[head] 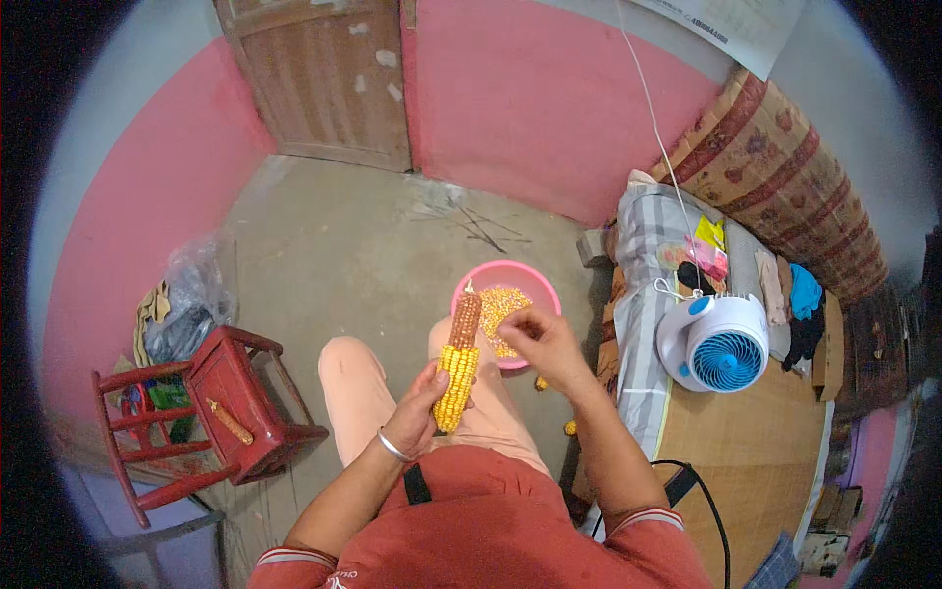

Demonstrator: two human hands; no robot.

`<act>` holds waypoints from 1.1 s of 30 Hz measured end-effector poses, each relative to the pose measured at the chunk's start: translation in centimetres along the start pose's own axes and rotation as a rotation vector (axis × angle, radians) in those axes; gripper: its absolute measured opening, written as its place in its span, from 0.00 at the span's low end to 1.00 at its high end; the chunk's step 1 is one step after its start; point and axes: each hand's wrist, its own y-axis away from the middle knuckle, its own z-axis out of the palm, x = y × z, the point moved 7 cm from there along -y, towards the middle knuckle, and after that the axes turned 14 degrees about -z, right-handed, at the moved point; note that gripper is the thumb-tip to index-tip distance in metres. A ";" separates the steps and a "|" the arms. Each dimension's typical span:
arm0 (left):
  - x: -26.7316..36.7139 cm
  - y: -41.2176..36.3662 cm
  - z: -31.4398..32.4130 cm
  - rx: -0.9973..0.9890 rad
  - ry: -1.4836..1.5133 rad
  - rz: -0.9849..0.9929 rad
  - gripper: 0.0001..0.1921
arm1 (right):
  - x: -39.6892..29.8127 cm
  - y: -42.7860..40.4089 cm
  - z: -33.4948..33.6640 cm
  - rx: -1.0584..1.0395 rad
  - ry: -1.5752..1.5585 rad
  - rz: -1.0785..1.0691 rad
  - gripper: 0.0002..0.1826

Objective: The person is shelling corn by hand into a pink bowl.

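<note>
My left hand (419, 412) grips the lower end of a corn cob (458, 368) above my lap. The cob's upper part is bare and reddish brown; yellow kernels still cover its lower half. To the right of the cob, my right hand (543, 340) is raised over the near side of a pink plastic basin (553, 286), fingers bent; whether it pinches any kernels cannot be told. Loose yellow corn kernels (504, 300) lie in the basin, which stands on the floor by my knee. My right hand hides part of its rim.
On the left, a bare cob (229, 421) lies on a red wooden chair (235, 390), beside a plastic bag (193, 309). A white and blue fan (725, 342) stands on the bed (751, 434) at right. Yellow corn pieces (570, 427) and dark sticks (482, 230) lie on the floor.
</note>
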 end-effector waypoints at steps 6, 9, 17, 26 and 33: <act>0.8 0.6 0.1 0.162 -0.273 0.084 0.23 | -0.4 0.7 3.5 -0.225 -0.142 0.040 0.08; 1.1 1.0 0.0 0.176 -0.304 0.090 0.25 | -0.3 0.6 3.4 -0.278 -0.232 0.160 0.08; 1.0 0.8 -0.4 0.226 -0.359 0.140 0.23 | -3.3 1.2 3.7 -0.125 0.092 -0.167 0.07; 0.5 0.1 0.1 -0.015 0.026 0.029 0.23 | 1.3 0.6 -0.9 0.119 -0.050 -0.030 0.08; 0.9 -0.3 -0.7 0.211 -0.381 0.240 0.21 | -2.3 1.2 2.8 -0.183 0.096 0.044 0.09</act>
